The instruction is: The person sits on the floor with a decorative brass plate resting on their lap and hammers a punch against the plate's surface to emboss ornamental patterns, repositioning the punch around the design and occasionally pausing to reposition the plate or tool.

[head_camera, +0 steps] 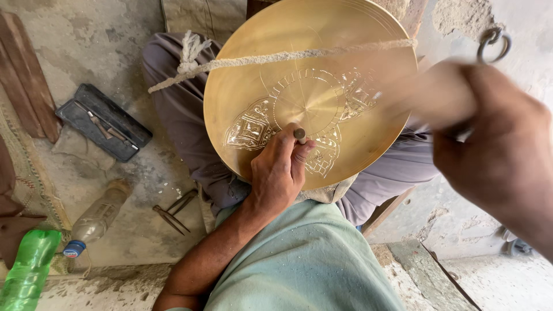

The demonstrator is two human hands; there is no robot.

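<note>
A round brass plate (299,52) rests tilted on my lap, tied across with a rough rope (271,57). Engraved patterns ring its centre. My left hand (277,170) grips a short metal chisel (300,135), its tip set against the plate's lower engraved band. My right hand (501,155) is raised at the right, close to the camera, shut on a wooden hammer handle (429,95) that is blurred with motion above the plate's right side.
A dark metal tray (103,121) with small tools lies on the concrete floor at left. Near it lie a clear plastic bottle (98,219), a green bottle (29,268) and metal dividers (173,210). A metal ring (494,43) hangs on the wall.
</note>
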